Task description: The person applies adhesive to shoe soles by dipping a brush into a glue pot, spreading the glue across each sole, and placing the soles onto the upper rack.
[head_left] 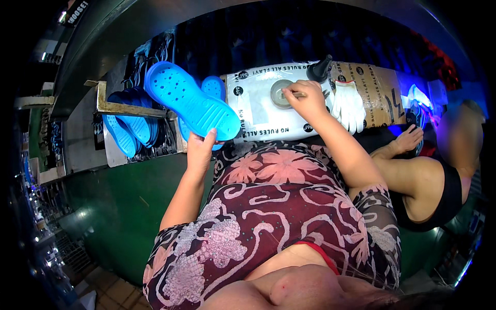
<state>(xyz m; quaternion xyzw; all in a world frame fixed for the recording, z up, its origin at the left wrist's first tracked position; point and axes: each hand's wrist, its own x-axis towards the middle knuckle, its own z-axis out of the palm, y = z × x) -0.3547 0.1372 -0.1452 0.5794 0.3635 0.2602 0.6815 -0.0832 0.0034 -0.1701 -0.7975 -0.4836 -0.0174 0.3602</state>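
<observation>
My left hand pinches the heel end of a bright blue shoe sole, tilted up with its holed, ridged face showing. Part of another blue sole lies behind it. In the fingers of my right hand is the thin handle of what looks like a brush; its tip is over or in a small grey bowl. The bowl stands on a white printed sheet. Just right of my right hand lie white work gloves, with a dark cone-tipped bottle beyond.
Several blue soles rest at the left beside a worn metal bracket. Printed cardboard covers the bench at the right. A co-worker sits close on my right, an arm on the bench. Dark shoes line the back.
</observation>
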